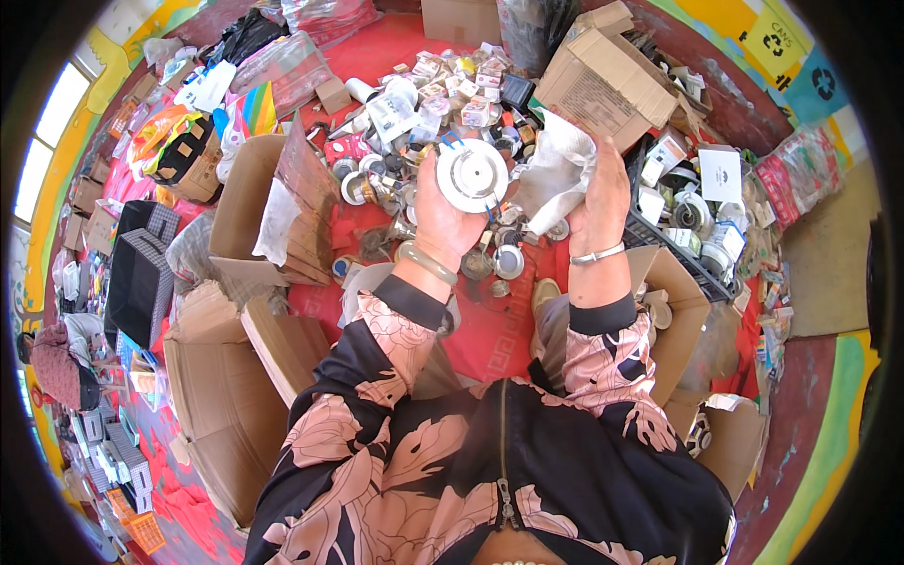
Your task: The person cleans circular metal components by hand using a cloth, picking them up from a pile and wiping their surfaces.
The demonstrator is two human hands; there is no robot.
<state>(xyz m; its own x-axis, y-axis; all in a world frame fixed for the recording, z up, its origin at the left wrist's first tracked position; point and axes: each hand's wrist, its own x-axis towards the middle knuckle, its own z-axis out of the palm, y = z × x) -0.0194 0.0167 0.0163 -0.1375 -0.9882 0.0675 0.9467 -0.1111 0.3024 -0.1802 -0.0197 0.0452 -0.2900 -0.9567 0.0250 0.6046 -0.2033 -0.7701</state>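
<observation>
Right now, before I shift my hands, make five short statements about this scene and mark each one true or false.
1. Your left hand holds a round white disc-shaped fixture. True.
2. Your right hand holds a thin crumpled white sheet. True.
3. The sheet covers the fixture's face. False: the face is uncovered, and the sheet is to its right.
4. A filled black plastic crate stands to the right of your right hand. True.
5. Both your wrists are bare. False: a pale rounded bangle circles the left and a silver-coloured band the right.
</observation>
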